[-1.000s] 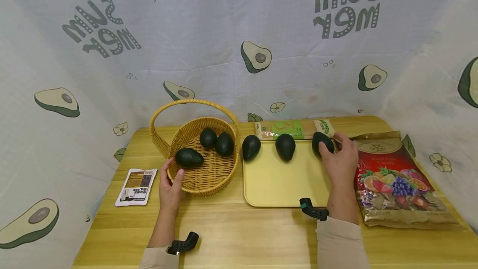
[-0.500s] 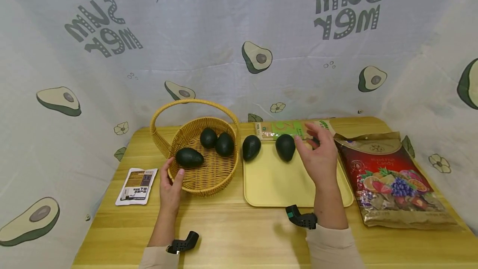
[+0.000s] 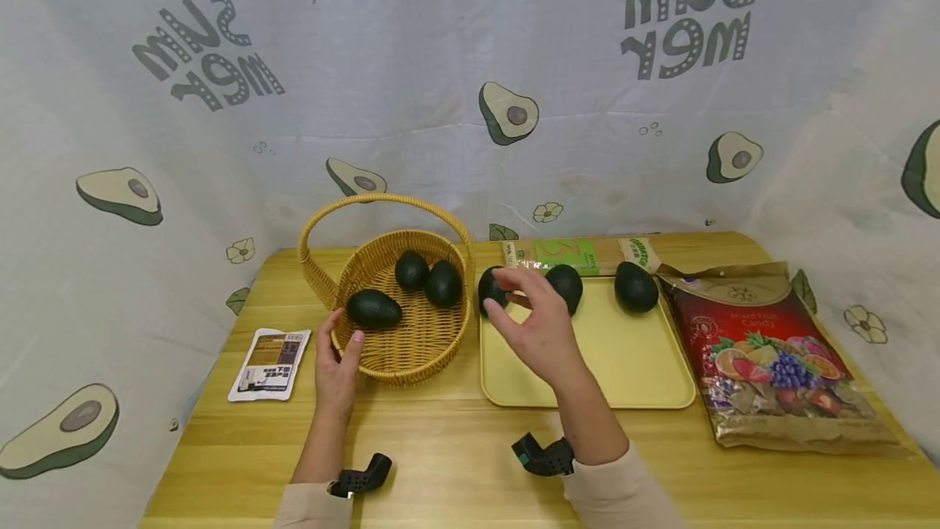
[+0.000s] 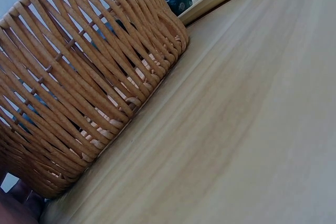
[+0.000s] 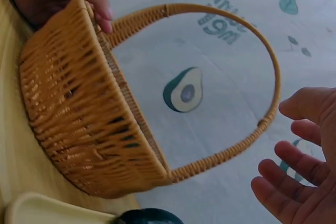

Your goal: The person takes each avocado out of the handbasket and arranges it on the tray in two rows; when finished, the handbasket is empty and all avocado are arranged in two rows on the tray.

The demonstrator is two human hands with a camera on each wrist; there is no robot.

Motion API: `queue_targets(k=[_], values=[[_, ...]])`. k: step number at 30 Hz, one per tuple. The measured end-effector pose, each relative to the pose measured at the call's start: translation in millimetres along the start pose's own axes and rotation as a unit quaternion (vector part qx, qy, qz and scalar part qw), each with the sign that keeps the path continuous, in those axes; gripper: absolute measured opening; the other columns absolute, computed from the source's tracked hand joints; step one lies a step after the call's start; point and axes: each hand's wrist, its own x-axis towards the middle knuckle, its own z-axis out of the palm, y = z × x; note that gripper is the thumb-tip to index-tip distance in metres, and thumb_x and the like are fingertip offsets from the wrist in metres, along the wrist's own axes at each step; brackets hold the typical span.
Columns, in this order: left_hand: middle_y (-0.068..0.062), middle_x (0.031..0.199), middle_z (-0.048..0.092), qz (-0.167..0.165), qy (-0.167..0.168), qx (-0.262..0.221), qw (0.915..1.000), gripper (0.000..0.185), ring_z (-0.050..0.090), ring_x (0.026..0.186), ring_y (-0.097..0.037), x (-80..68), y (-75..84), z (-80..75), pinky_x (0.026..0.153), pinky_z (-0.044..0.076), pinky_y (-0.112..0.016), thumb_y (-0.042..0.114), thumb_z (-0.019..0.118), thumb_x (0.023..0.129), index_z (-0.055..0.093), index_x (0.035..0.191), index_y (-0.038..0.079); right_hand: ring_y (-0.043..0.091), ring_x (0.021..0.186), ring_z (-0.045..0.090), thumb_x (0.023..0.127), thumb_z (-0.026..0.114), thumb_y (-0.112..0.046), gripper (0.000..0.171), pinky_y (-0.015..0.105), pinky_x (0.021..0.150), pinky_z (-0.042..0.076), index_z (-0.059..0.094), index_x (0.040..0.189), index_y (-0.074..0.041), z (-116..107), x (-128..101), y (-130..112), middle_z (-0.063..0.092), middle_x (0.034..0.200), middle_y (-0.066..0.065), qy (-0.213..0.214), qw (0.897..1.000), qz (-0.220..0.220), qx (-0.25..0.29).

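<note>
A wicker basket (image 3: 400,374) with a tall arched handle stands on the table, three dark green avocados (image 3: 374,309) inside it. My left hand (image 3: 338,374) holds the basket's near-left rim, thumb over the edge and fingers outside. My right hand (image 3: 539,333) is held over the yellow tray (image 3: 624,366), fingers spread in a loose curve with nothing between them. Along the tray's back edge lie three more avocados (image 3: 636,287); the right hand partly covers the left one and overlaps the middle one in the head view. In the right wrist view the right fingers (image 5: 286,182) appear beside the basket handle.
A flat pack of noodles (image 3: 587,255) lies behind the tray. To the right is a large red and gold bag of mixed fruit candy (image 3: 778,349). A small white and brown packet (image 3: 269,364) lies left of the basket. A printed cloth (image 3: 411,64) hangs behind the table.
My right hand has let go of the avocado at the tray's back right and moved left across the tray. The left hand has stayed at the basket rim.
</note>
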Motion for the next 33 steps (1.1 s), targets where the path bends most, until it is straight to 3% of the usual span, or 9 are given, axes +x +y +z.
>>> queue_targets(k=[8,15,20,25,33], values=[[-0.014,0.158,0.035,0.002,-0.001,0.007,1.0,0.05,0.022,0.153,-0.024,1.0,-0.9,-1.9,0.111,0.024,-0.008,0.006,0.055,0.102,0.04,0.15,0.001,0.022,0.114,0.06,0.092,0.077,-0.019,0.044,0.048,0.099,0.054,0.064,0.134,-0.015,41.4,-0.8,-10.2,0.062,0.129,0.005,-0.112,0.994,0.007,-0.018],[-0.013,0.158,0.035,-0.002,0.0,0.01,1.0,0.051,0.023,0.153,-0.025,1.2,-0.1,-1.3,0.11,0.026,-0.007,0.007,0.055,0.101,0.04,0.15,0.002,0.026,0.122,0.062,0.094,0.074,-0.024,0.042,0.047,0.101,0.053,0.064,0.135,-0.017,73.1,11.3,-11.4,0.061,0.134,0.004,-0.166,0.984,-0.006,-0.061],[-0.011,0.157,0.036,-0.004,-0.001,0.01,0.9999,0.051,0.025,0.151,-0.023,1.4,-0.2,-1.2,0.114,0.027,-0.014,0.007,0.055,0.102,0.04,0.15,0.002,0.028,0.128,0.06,0.096,0.072,-0.027,0.046,0.048,0.104,0.051,0.061,0.14,-0.015,90.6,25.8,-10.8,0.058,0.141,0.007,-0.206,0.973,-0.007,-0.1],[-0.01,0.158,0.035,-0.008,-0.002,0.021,0.9998,0.051,0.023,0.153,-0.023,1.7,-0.5,-2.9,0.117,0.024,-0.024,0.009,0.055,0.102,0.039,0.15,0.004,0.029,0.136,0.054,0.097,0.071,-0.028,0.053,0.05,0.11,0.047,0.054,0.146,-0.018,110.2,39.6,-12.2,0.051,0.15,0.008,-0.257,0.96,0.021,-0.108],[-0.012,0.157,0.036,0.0,-0.005,0.02,0.9998,0.051,0.026,0.151,-0.025,2.6,-1.0,-2.2,0.108,0.029,-0.01,0.007,0.055,0.102,0.04,0.15,0.003,0.035,0.141,0.048,0.097,0.07,-0.03,0.068,0.054,0.108,0.048,0.039,0.157,-0.026,140.0,49.4,-6.5,0.035,0.162,0.01,-0.308,0.94,0.06,-0.135]])
